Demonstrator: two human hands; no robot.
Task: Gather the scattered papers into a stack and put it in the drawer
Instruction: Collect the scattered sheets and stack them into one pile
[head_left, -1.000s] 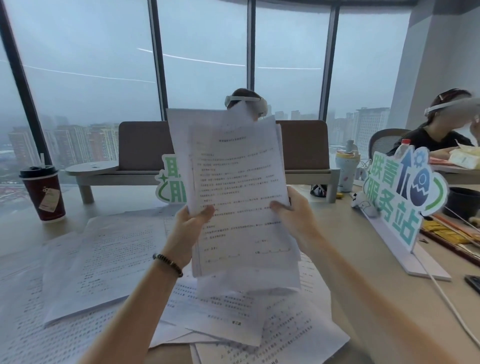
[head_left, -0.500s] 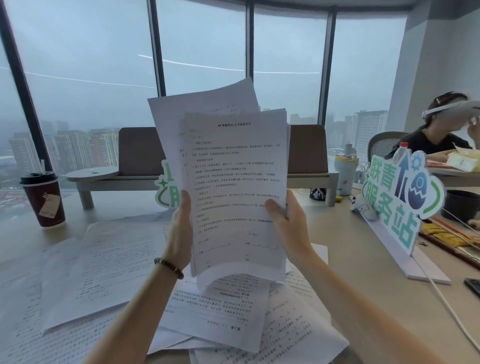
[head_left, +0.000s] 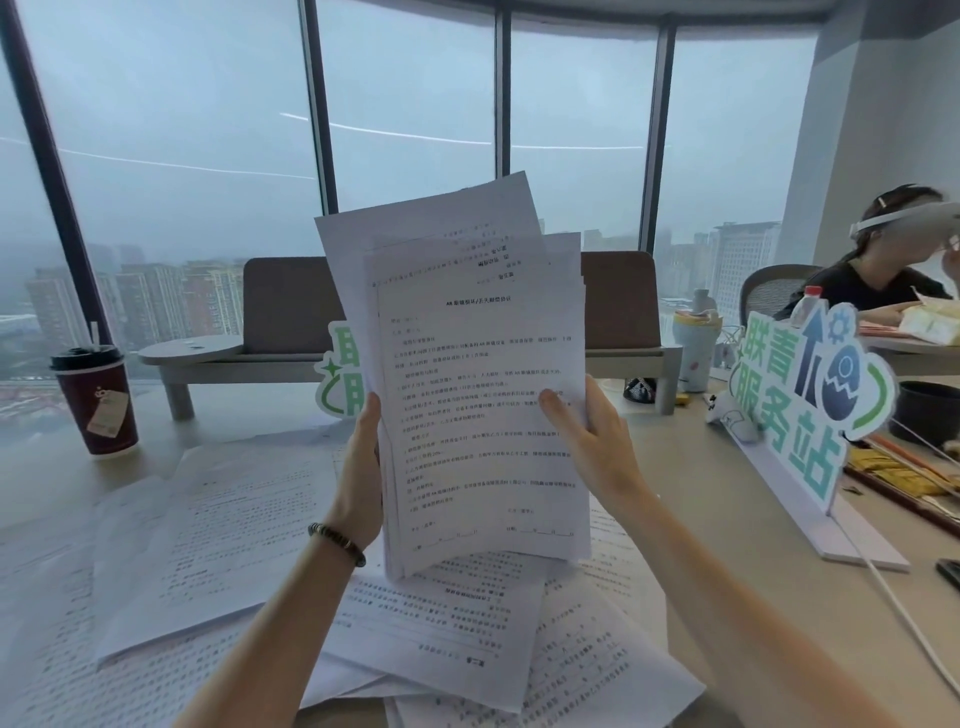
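Hands, left (head_left: 358, 467) and right (head_left: 597, 447), grip upright paper stack (head_left: 483, 405) above scattered papers (head_left: 218, 530).

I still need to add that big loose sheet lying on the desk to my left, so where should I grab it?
Probably by the near right corner of the loose sheet, coming from the right with the left hand. That corner lies nearest the hand; the sheet lies flat, so slide a finger under the edge, then pinch.

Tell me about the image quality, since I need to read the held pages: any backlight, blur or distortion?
Head view: grey window daylight backlights the held stack, so back sheets show through; its print is soft, barely legible; wide-angle bends the window frames; both hands look sharp.
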